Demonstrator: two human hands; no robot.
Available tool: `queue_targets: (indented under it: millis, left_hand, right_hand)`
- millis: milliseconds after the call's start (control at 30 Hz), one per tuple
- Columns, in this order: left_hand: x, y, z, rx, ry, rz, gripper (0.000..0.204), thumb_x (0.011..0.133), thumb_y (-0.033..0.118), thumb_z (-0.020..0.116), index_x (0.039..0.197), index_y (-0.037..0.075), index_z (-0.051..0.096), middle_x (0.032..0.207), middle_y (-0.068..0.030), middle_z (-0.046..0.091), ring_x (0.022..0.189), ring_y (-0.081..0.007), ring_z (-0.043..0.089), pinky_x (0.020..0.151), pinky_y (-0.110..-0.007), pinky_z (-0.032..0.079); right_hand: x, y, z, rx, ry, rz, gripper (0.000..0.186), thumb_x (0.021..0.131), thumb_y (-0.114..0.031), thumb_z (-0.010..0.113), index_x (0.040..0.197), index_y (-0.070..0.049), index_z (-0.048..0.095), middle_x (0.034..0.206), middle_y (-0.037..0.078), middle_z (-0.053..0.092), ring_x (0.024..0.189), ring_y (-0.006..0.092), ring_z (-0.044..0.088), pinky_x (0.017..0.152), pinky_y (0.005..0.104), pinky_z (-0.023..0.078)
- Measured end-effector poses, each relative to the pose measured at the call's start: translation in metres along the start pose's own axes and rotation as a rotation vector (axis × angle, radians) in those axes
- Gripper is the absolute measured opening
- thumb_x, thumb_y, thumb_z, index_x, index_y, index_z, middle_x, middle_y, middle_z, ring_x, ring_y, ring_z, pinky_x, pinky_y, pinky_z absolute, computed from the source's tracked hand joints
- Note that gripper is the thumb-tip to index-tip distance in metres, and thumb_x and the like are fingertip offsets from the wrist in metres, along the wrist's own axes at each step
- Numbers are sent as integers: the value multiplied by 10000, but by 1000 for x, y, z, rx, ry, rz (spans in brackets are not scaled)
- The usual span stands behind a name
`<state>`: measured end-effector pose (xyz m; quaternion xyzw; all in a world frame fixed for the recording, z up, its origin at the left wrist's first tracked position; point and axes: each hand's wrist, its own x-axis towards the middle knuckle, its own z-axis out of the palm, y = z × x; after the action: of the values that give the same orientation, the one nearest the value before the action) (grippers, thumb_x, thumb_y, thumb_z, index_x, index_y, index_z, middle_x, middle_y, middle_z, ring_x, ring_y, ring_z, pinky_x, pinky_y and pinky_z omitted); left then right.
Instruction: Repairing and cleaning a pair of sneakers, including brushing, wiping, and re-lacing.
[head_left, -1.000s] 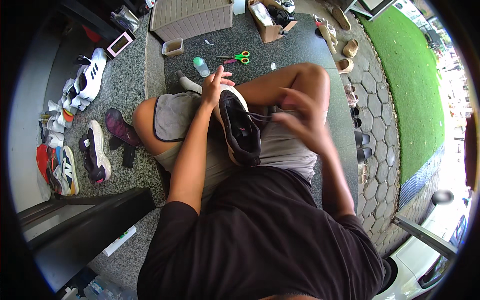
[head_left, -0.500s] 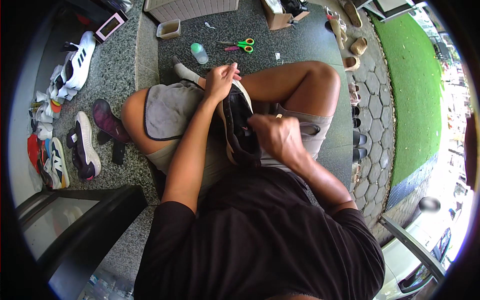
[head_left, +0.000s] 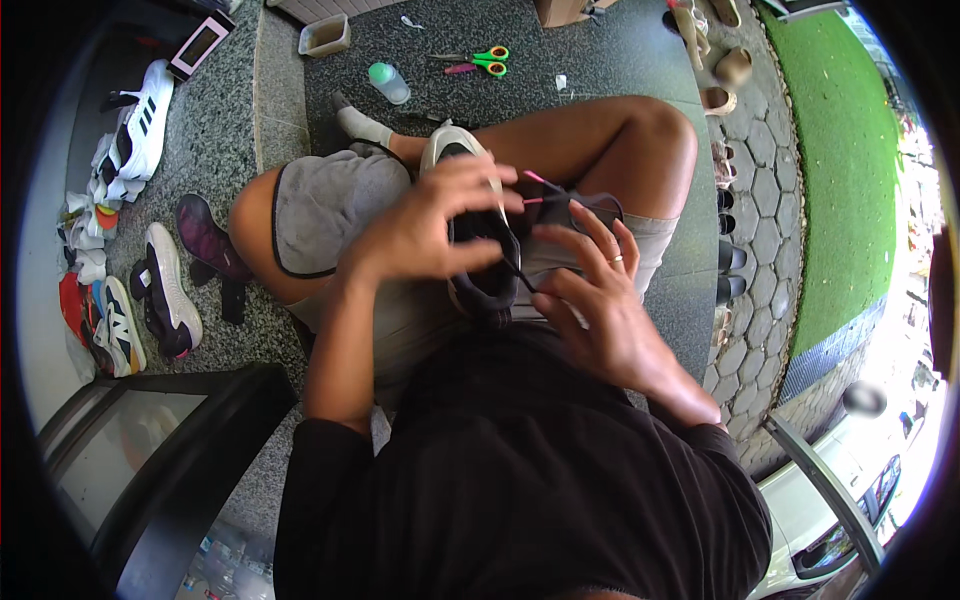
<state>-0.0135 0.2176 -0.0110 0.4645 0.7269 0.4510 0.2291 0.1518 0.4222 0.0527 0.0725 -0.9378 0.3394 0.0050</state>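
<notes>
A dark sneaker with a pale sole [head_left: 455, 140] lies in my lap, toe pointing away, its opening facing up. Over its opening is my left hand [head_left: 425, 215], fingers spread, hiding part of the upper. To the right of the shoe, my right hand [head_left: 600, 310] pinches a dark shoelace [head_left: 522, 276] that runs from the collar; its other fingers are stretched out. Pink-tipped lace ends [head_left: 540, 182] curl above the right hand, near my right thigh. A grey cloth [head_left: 340, 210] with a dark border is draped over my left knee.
Green-handled scissors [head_left: 490, 60], a bottle with a green cap [head_left: 390, 84] and a plastic tub [head_left: 326, 38] are on the stone floor ahead. Several shoes [head_left: 172, 290] stand at the left. A row of footwear [head_left: 732, 258] lines the right edge, beside paving and green turf.
My left hand has come back from the toe to above the opening, its fingers spreading. My right hand has shifted right and nearer with the lace, and the pink lace ends now show.
</notes>
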Motion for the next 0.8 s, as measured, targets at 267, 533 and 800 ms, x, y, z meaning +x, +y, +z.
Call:
queue_targets:
  millis: [267,533,800]
  left_hand:
    - [29,-20,-23,116,454,-86,131,948,80,725,1043,23,794,879,-69,706,843,-125,639,776,-266,499]
    - [70,-93,-22,341,595,-235,194,927,168,759,1059,30,791,767,-67,656,650,-138,571,611,-290,450]
    - [37,-56,8,558,468,-203,223,847,232,819,1005,85,766,1248,-153,657,1244,-362,561,1064,-454,440]
  right_hand:
    - [-74,100,-107,1211,419,231,258,1035,-201,548,1145,23,612,707,35,510,577,123,485,490,297,402]
    - [-81,176,-148,1754,397,-403,304,1110,-254,463,1080,-28,664,634,13,641,447,88,550,421,214,487]
    - [49,146,15,1485,78,201,247,1059,-237,609,1054,-5,693,970,101,725,838,193,681,817,345,561]
